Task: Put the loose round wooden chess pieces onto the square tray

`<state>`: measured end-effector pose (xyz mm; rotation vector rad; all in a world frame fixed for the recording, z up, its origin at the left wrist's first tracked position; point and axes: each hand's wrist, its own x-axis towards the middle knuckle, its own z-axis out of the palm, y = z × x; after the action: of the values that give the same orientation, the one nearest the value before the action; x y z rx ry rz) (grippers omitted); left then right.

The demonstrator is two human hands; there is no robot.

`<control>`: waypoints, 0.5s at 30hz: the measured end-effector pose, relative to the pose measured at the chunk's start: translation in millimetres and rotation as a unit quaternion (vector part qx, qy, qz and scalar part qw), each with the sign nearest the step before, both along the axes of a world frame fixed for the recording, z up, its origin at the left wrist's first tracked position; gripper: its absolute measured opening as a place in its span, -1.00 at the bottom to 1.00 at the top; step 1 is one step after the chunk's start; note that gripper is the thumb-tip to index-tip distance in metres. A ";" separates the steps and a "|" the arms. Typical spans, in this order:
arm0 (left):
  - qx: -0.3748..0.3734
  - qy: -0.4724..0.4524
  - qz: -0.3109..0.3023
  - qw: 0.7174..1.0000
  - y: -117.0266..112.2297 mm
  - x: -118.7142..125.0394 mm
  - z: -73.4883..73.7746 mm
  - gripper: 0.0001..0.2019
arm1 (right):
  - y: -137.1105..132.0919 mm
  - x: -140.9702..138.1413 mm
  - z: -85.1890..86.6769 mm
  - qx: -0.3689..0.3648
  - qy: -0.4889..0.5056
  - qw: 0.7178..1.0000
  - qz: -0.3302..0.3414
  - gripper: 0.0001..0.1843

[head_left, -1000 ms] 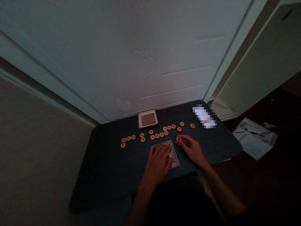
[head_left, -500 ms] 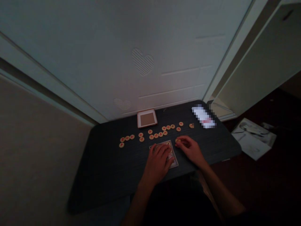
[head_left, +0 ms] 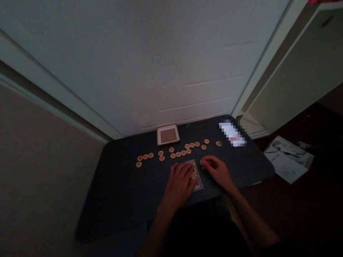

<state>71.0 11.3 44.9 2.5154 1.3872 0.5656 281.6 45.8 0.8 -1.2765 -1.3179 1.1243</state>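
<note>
My left hand [head_left: 180,182] lies flat with fingers stretched over a small printed board [head_left: 198,185] near the front of the dark table [head_left: 120,189]. A round wooden piece [head_left: 194,171] shows on the board beside its fingertips. My right hand [head_left: 217,171] rests just right of the board, fingers curled and pinched together at the board's upper right corner; what they hold is hidden. Several round wooden pieces with red marks [head_left: 178,154] lie in a loose row beyond both hands.
A shallow square box lid [head_left: 168,135] sits at the table's back edge against a white door with a heart relief [head_left: 164,70]. A white blurred object [head_left: 232,133] lies at the back right. Papers [head_left: 288,160] lie on the floor to the right.
The wooden piece visible at my right fingertips a second ago is now covered as the fingers curled in. My left hand has stayed on the board.
</note>
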 end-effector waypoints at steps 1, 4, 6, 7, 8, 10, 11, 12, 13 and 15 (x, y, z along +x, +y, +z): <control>-0.001 -0.001 0.000 1.000 0.1 -0.1 0.0 -0.63 | -0.1 0.1 0.6 0.000 0.002 1.000 0.001 -0.62; 0.002 -0.010 0.000 1.000 0.3 -0.1 0.4 -0.63 | -0.6 0.0 2.5 0.002 0.006 1.000 0.007 -0.64; 0.006 -0.016 -0.001 1.000 0.9 -0.6 0.9 -0.64 | -0.8 -0.4 3.0 0.006 0.005 1.000 0.008 -0.64; 0.008 -0.018 -0.001 1.000 1.4 -1.1 1.2 -0.65 | -0.8 -0.6 3.0 0.008 0.005 1.000 0.007 -0.63; 0.010 -0.021 -0.003 1.000 2.2 -1.7 1.6 -0.65 | -0.8 -0.8 2.8 0.010 0.005 1.000 0.007 -0.63; 0.016 -0.030 -0.005 0.999 4.3 -3.4 2.6 -0.68 | -0.7 -1.1 2.5 0.015 0.009 1.000 0.007 -0.62; 0.019 -0.036 -0.004 0.999 5.6 -4.3 3.3 -0.69 | -0.8 -1.2 2.6 0.016 0.012 1.000 0.008 -0.62; 0.021 -0.041 -0.001 0.999 6.9 -5.2 4.1 -0.70 | -0.9 -1.2 2.9 0.017 0.016 1.000 0.008 -0.62; 0.022 -0.045 0.003 0.999 8.1 -5.8 5.1 -0.71 | -1.2 -1.2 3.4 0.016 0.019 1.000 0.010 -0.62; 0.022 -0.051 0.012 0.998 10.1 -6.0 7.3 -0.73 | -2.5 -1.4 5.0 0.010 0.023 0.999 0.019 -0.63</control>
<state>65.0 21.4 52.2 2.4676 1.3854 0.7257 280.2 43.3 5.8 -1.2085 -1.3203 1.1586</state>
